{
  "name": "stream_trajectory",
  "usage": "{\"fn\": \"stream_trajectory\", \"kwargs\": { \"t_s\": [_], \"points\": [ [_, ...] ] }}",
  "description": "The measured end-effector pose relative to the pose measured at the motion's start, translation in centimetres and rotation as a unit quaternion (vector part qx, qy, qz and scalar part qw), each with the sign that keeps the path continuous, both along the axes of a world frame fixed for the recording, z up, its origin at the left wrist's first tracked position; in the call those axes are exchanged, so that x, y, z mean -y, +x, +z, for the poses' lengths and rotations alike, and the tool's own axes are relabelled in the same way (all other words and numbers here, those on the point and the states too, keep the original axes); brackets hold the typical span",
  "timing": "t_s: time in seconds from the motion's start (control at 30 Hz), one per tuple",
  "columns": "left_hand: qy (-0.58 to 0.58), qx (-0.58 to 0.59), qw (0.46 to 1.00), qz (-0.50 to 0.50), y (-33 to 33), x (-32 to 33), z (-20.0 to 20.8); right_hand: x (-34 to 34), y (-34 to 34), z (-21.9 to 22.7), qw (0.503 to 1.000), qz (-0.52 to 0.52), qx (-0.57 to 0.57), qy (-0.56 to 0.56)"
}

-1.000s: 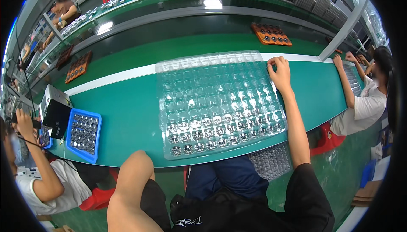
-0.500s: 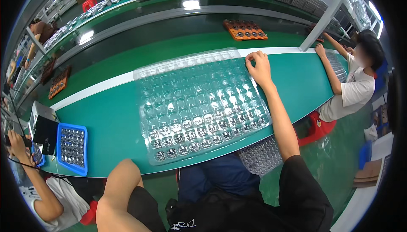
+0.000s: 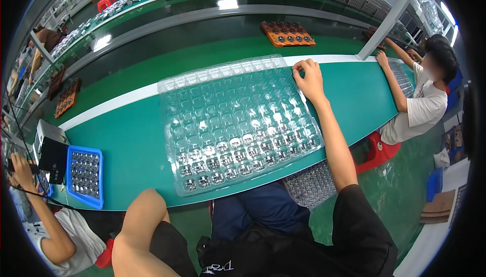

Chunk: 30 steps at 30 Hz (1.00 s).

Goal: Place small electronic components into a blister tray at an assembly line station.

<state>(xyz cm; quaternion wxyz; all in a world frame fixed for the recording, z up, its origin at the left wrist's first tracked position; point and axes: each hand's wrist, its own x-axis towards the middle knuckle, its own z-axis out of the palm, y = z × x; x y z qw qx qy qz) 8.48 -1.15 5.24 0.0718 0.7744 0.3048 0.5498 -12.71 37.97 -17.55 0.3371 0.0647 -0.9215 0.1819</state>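
In front of me a large clear plastic tray (image 3: 174, 140) with rows of moulded pockets lies on the green worktable. Shiny metal parts (image 3: 217, 177) fill several pockets in the rows nearest me, while the far rows look bare. My right hand (image 3: 310, 80) is at the tray's far right corner, its thumb and fingers bent together at the edge in what looks like a pinch. Its fingertips partly hide the contact. My left arm (image 3: 147, 211) is bent at the lower left, and its hand is outside the picture.
A blue tray of metal parts (image 3: 101, 175) stands at the left beside a black box (image 3: 53, 158). Beyond the table's white edge strip, orange fixtures (image 3: 288, 35) sit on a dark green conveyor. Co-workers sit at both sides; a grey post (image 3: 390, 16) rises at the right.
The orange fixtures on the conveyor have shifted slightly to the left. My right hand and the clear tray have stayed about where they were.
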Motion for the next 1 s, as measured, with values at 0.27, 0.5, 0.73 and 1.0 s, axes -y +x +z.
{"fn": "stream_trajectory", "kwargs": {
  "t_s": [0.27,0.5,0.73,1.0],
  "points": [
    [0.018,-0.035,0.998,0.047,0.31,0.17,-0.35,0.29,0.16,0.19,1.000,-0.001,0.010,-0.002],
    [0.005,-0.049,0.997,0.055,0.32,0.32,0.10,0.45,0.04,0.17,1.000,0.002,0.010,-0.005],
    [0.000,-0.075,0.996,0.043,-0.30,-0.01,0.11,0.09,0.03,0.00,1.000,-0.003,0.013,-0.003],
    [0.009,-0.088,0.995,0.048,-0.30,-0.01,-0.04,-0.11,-0.07,-0.18,1.000,0.001,0.017,-0.015]
  ]
}}
